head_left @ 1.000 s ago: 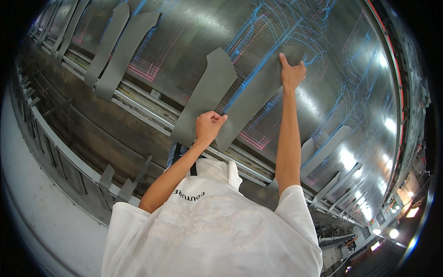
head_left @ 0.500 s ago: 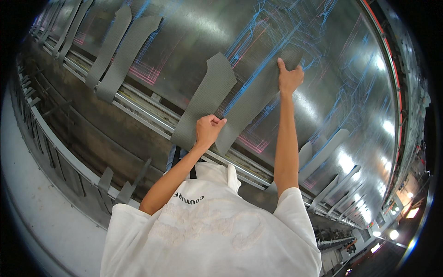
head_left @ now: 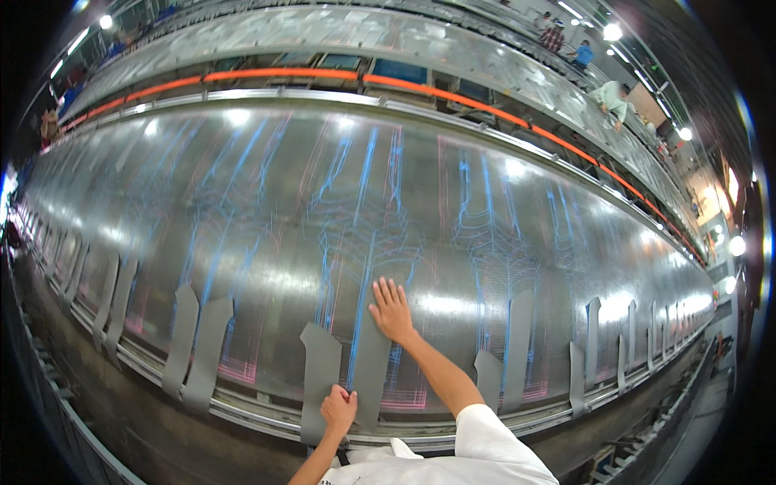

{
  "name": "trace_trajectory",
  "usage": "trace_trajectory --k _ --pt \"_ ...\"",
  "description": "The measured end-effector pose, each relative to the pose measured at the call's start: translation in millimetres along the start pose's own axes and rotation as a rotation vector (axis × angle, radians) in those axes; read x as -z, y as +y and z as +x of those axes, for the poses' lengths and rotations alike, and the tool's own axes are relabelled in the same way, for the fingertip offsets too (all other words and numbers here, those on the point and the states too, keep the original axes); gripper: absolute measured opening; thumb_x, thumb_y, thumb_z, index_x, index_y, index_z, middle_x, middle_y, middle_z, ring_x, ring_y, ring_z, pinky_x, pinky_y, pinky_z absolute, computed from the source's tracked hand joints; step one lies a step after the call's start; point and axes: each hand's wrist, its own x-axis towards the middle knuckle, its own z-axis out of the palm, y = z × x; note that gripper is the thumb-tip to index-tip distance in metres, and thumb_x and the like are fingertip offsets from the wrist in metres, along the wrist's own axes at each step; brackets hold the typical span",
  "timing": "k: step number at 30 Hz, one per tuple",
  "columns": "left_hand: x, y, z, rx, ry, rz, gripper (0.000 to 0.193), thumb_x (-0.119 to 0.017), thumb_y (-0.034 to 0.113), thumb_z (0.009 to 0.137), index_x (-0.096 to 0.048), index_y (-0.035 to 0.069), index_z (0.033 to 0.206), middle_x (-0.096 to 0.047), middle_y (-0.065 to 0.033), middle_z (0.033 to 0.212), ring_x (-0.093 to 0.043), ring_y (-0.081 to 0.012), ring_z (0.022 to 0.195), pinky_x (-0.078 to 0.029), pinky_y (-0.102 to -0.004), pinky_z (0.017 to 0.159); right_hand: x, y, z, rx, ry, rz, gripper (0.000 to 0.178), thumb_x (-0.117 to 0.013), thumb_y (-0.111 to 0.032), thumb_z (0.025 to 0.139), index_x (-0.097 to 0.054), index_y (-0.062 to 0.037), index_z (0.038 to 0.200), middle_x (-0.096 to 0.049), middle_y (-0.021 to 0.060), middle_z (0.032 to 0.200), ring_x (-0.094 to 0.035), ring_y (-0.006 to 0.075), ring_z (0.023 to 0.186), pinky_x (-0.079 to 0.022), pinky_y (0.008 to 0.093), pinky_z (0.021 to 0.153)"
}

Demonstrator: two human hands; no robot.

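Two grey fabric-like panels lie side by side on the long shiny metal table, their lower ends hanging over its near edge. My right hand [head_left: 392, 309] rests flat with fingers extended on the upper end of the right panel [head_left: 373, 376]. Lower down, my left hand [head_left: 339, 408] is closed, fingers curled in, at the gap between that piece and the left panel [head_left: 321, 356]. Whatever its fingers may grip is hidden. Blue lines [head_left: 363, 299] run up the table between the panels.
More grey panels [head_left: 208, 347] line the near edge on both sides. Metal rails [head_left: 259, 414] run along that edge. An orange strip [head_left: 283, 73] passes behind the far edge. Beyond stands another long table, with a person in a light top [head_left: 612, 97] at the right.
The view has tilted up, showing the far side of the table. My right hand has gone from a thumb-apart hold on the right panel's top to lying flat. My left hand stays closed.
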Motion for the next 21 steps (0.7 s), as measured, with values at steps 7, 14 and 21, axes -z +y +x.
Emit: trace_trajectory --k 7,14,21 --pt "14 -1 -3 -0.120 -0.050 -0.176 0.028 -0.078 0.027 0.080 -0.059 0.007 0.076 -0.062 -0.0063 0.061 -0.062 -0.0215 0.057 -0.048 -0.0370 0.056 20 -94 -130 0.160 -0.193 0.109 0.076 -0.043 -0.050 0.102 -0.027 0.0011 0.155 -0.021 0.0243 0.163 -0.016 0.0397 0.152 -0.013 0.0507 0.123" --pt "65 -26 -35 -0.135 -0.017 -0.270 0.027 -0.077 0.024 0.084 -0.060 0.005 0.076 -0.061 -0.0065 0.059 -0.058 -0.0172 0.052 -0.045 -0.0328 0.052 21 -140 -226 0.258 -0.232 0.029 0.070 -0.059 -0.037 0.097 -0.035 -0.0005 0.152 -0.031 0.0178 0.160 -0.027 0.0321 0.150 -0.025 0.0447 0.121" --pt "95 -97 -49 -0.105 0.071 -0.393 0.028 -0.078 0.023 0.084 -0.059 0.004 0.075 -0.060 -0.0036 0.060 -0.054 -0.0107 0.054 -0.044 -0.0288 0.054 37 -173 -208 0.148 -0.327 -0.052 0.058 -0.068 -0.013 0.083 -0.050 -0.0008 0.136 -0.045 0.0153 0.147 -0.040 0.0321 0.139 -0.037 0.0449 0.110"
